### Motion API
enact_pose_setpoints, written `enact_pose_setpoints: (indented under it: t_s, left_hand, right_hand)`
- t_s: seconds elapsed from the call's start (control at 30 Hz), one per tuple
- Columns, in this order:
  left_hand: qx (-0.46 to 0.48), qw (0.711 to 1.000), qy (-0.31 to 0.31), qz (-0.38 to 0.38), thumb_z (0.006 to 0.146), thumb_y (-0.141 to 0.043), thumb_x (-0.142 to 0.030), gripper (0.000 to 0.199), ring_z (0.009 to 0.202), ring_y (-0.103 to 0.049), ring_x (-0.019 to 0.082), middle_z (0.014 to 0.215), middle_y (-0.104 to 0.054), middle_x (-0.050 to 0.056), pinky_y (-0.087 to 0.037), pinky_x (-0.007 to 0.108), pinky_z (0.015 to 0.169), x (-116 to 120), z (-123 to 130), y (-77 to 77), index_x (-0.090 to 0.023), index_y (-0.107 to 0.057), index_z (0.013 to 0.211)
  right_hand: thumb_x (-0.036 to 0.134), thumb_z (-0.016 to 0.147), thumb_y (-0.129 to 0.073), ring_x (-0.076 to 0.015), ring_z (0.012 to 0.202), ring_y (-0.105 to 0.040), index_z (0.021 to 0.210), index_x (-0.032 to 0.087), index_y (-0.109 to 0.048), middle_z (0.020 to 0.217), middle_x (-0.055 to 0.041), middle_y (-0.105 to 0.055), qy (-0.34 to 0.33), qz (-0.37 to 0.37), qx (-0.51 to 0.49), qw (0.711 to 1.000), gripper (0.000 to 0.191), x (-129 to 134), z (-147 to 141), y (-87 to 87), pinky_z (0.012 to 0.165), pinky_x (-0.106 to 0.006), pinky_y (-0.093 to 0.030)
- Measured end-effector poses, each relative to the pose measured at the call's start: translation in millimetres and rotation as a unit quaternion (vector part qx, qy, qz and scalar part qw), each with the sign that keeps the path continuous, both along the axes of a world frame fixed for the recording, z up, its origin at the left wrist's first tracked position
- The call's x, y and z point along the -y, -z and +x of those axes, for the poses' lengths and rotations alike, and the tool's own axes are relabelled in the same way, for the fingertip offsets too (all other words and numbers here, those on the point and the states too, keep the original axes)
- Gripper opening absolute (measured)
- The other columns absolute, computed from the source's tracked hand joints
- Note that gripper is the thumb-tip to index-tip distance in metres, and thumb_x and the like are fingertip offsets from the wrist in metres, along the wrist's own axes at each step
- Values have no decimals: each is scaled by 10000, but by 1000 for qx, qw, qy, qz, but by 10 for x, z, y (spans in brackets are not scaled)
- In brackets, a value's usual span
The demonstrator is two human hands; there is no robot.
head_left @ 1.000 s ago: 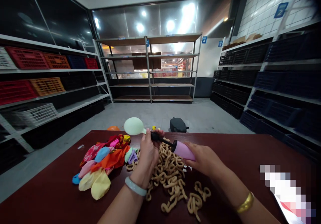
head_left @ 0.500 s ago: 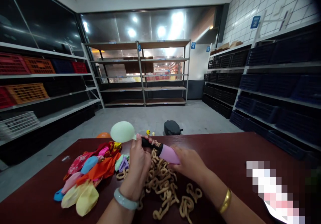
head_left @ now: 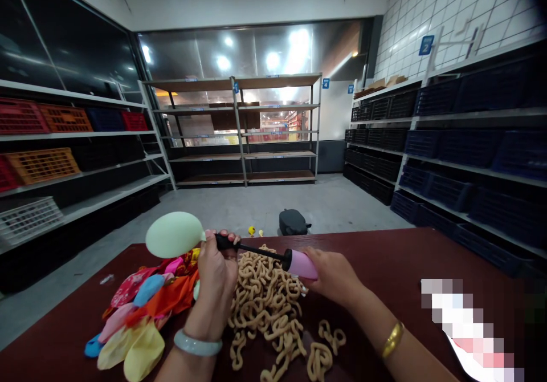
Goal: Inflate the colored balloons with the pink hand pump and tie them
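Note:
A pale green balloon, partly inflated, sits on the nozzle end of a hand pump. My left hand is closed around the pump's black end and pinches the balloon's neck there. The pump's pink barrel is wrapped by my right hand. Between the two hands the thin black rod shows, drawn out. Below the pump lies a heap of tan, curled pieces, their kind unclear. To the left is a pile of uninflated balloons in several colours.
The dark red table carries a pixelated white item at the right. Beyond its far edge, a dark grey bag and a small yellow object are on the floor. Shelves with crates stand along the walls.
My hands have moved apart, the left one leftward, so the pump's rod is now drawn out. The green balloon has shifted left and looks larger.

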State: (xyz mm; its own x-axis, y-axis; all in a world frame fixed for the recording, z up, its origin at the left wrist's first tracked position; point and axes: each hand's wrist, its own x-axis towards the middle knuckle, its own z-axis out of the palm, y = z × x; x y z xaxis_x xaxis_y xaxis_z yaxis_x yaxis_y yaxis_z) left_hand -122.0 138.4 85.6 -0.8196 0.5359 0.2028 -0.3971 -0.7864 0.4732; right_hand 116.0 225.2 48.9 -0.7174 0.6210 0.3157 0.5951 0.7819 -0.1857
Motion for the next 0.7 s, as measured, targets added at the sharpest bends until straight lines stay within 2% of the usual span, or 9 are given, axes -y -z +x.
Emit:
enact_pose_setpoints:
  t_s: [0.13, 0.27, 0.4, 0.53, 0.7]
  left_hand:
    - [-4, 999, 31, -21, 737, -758, -316, 293, 605, -537, 136, 679, -549, -12, -470, 269, 576, -81, 317, 108, -187, -498, 772]
    - [-17, 995, 89, -46, 772, -727, -346, 266, 639, -550, 132, 728, -559, -3, -494, 287, 635, -98, 655, 208, -180, -520, 793]
    - [-16, 993, 105, -50, 790, -715, -337, 245, 643, -542, 118, 744, -549, -12, -499, 292, 670, -74, 818, 248, -184, -526, 828]
    - [-22, 994, 87, -62, 779, -719, -343, 270, 613, -536, 122, 718, -552, -12, -491, 297, 627, -65, 726, 199, -181, -503, 786]
    - [1, 998, 25, -53, 772, -716, -315, 252, 574, -547, 146, 663, -562, -6, -461, 290, 548, -8, 240, 42, -183, -502, 782]
  right_hand:
    - [522, 792, -627, -264, 860, -674, 1111, 245, -556, 964, -64, -711, 16, 5, -13, 1000, 429, 91, -52, 10, 680, -314, -406]
    - [492, 790, -629, -254, 821, -675, 1076, 235, -554, 949, -62, -710, 17, 5, -19, 1000, 392, 169, -107, 13, 639, -301, -387]
    - [489, 782, -627, -249, 801, -671, 1047, 226, -560, 939, -57, -706, 8, 0, -27, 1000, 379, 243, -166, 19, 600, -291, -366]
    - [506, 813, -593, -237, 804, -671, 1031, 238, -570, 910, -45, -711, -6, -22, -33, 999, 346, 275, -190, 20, 617, -285, -364]
    - [572, 809, -599, -259, 884, -670, 1080, 251, -576, 952, -54, -719, -18, -41, -17, 999, 420, 179, -128, 1, 687, -299, -390]
